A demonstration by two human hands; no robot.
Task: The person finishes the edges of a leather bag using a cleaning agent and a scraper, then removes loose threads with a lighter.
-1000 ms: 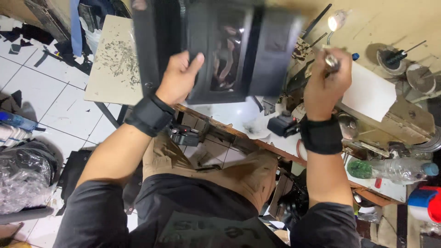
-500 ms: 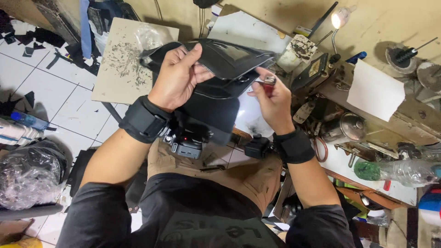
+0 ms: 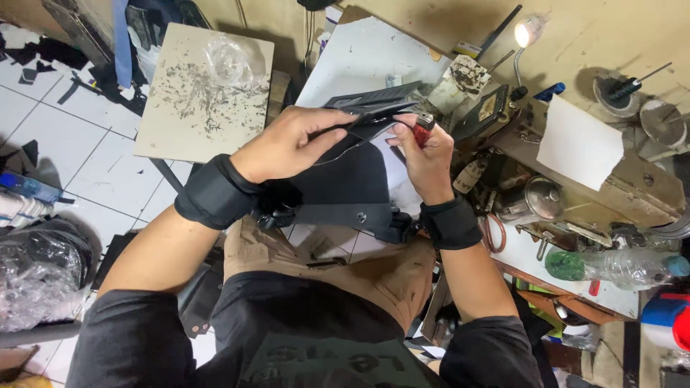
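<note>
Over at the left of the frame we see a speckled board (image 3: 205, 90) on a stand. Around the middle, our left hand (image 3: 287, 144) has its fingers pinched on the top edge of the black bag (image 3: 341, 183). Just right of that, our right hand (image 3: 428, 154) has its fingers wrapped around a red lighter (image 3: 422, 131) right at the bag's edge. A lit lamp (image 3: 528, 30) sits upper right.

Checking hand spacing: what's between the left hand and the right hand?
Head view: the folded edge of the black bag spans the gap between the left hand and the right hand. The right hand also holds a red lighter.
</note>
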